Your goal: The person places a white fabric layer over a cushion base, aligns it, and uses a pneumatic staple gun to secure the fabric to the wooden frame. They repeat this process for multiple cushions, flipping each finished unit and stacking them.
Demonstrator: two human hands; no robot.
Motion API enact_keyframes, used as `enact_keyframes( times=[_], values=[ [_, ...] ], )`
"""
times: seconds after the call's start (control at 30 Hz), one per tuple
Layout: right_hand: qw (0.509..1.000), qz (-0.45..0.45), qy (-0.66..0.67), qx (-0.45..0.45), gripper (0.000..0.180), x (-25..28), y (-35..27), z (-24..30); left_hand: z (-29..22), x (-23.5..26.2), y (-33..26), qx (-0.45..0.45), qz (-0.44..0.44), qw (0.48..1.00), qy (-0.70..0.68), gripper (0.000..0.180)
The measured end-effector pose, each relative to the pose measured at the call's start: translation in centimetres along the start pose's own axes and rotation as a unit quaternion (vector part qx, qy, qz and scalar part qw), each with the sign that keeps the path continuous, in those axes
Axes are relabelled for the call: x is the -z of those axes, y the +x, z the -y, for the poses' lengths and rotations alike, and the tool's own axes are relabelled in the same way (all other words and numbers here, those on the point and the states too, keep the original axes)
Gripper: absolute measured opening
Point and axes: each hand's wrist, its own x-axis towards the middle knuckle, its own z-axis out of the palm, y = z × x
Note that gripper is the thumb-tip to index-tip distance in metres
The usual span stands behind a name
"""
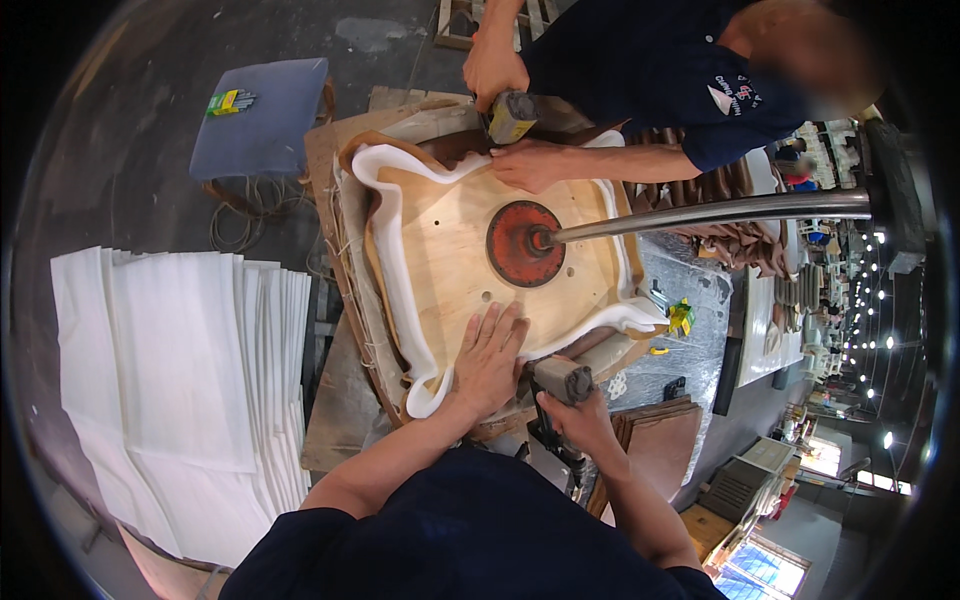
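- plywood seat base (470, 265) lies face down on the bench, white foam edging (392, 250) wrapped around its rim.
- left hand (487, 358) lies flat, fingers spread, on the foam; best kept pressing firmly beside the gun.
- right hand (580, 415) is clamped on the staple gun (560, 385); keep it square to the edge.
- a co-worker's hands (530, 160) work the far edge.
- a small yellow-green box (228, 102) sits on the grey stool (262, 115).

Flat plywood seat board (455, 255), white foam (395, 270) wrapped over its edge
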Motion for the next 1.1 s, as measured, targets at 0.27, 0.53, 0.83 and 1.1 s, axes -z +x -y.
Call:
enact_keyframes(
  times=[0.27,0.53,0.83,1.1],
  values=[
    [1.000,0.012,-0.009,-0.011,0.061,0.4,1.0,-0.3,0.8,1.4,0.2,-0.025,0.071,0.997,0.030,0.081],
    [1.000,0.009,0.010,-0.022,0.066,-0.1,-0.1,-0.5,0.4,2.2,0.1,-0.011,0.101,0.995,0.010,0.098],
    [0.997,0.009,-0.047,-0.055,0.064,-1.0,-0.1,1.0,0.4,2.0,-0.1,-0.016,0.084,0.996,-0.009,0.091],
    [0.971,-0.125,0.136,0.149,0.070,-4.2,-4.4,-5.6,0.9,3.2,-0.2,-0.074,0.103,0.992,-0.006,0.068]
  ],
)
